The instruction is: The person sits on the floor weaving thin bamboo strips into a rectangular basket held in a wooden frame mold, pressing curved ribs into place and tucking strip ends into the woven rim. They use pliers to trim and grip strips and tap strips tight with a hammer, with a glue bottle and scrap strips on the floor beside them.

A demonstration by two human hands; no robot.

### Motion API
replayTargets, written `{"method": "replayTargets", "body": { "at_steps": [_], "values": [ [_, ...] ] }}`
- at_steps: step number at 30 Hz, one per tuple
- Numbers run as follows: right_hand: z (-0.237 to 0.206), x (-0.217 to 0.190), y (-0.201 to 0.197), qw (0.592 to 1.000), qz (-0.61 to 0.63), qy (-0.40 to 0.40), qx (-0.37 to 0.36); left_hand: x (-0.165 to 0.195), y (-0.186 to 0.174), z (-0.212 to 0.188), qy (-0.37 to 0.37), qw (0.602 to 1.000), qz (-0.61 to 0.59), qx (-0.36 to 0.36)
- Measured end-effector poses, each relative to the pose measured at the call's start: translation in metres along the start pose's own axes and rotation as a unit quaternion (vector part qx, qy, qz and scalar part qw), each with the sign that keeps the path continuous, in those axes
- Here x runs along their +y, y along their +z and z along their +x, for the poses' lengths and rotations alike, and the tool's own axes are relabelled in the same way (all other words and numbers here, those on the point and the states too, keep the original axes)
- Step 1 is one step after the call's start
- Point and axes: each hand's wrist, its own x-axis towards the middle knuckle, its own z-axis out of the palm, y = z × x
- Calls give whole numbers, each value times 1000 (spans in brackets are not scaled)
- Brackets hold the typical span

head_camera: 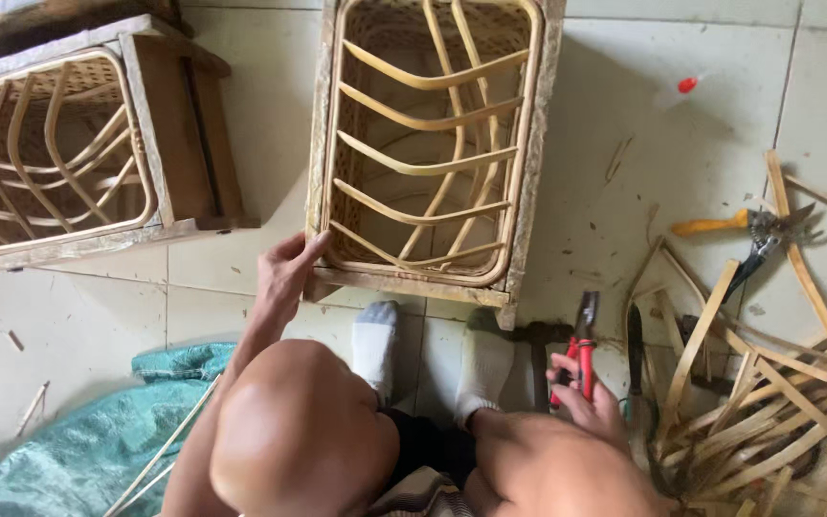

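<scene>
A wooden-framed rattan box (528, 144) lies on the tiled floor in front of me, with curved cane strips across its open side. My left hand (289, 273) rests on its near left corner, fingers spread against the frame. My right hand (586, 397) holds red-handled pliers (581, 349), jaws pointing up, just right of the box's near right corner. My feet in white socks (375, 345) sit below the box's near edge.
A second rattan box (174, 134) lies at the left. Loose cane strips (777, 412) pile at the right, with yellow-handled shears (753, 235) above them. A hammer (538, 359) and a dark blade (634, 349) lie near my right hand. Teal cloth (88, 450) is at lower left.
</scene>
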Motion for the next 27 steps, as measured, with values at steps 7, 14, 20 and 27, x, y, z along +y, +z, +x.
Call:
{"method": "replayTargets", "body": {
  "at_steps": [7,14,20,27],
  "values": [
    [-5,-79,-4,997,51,-61,16,32,-11,19,-15,988,151,-39],
    [19,-272,-21,988,-110,-94,-56,75,-13,73,98,995,17,-27],
    [89,-453,40,856,-483,-138,-125,150,42,168,111,990,-38,-77],
    [191,-561,146,777,-611,-6,-153,176,46,208,41,991,80,-96]
  ]
}}
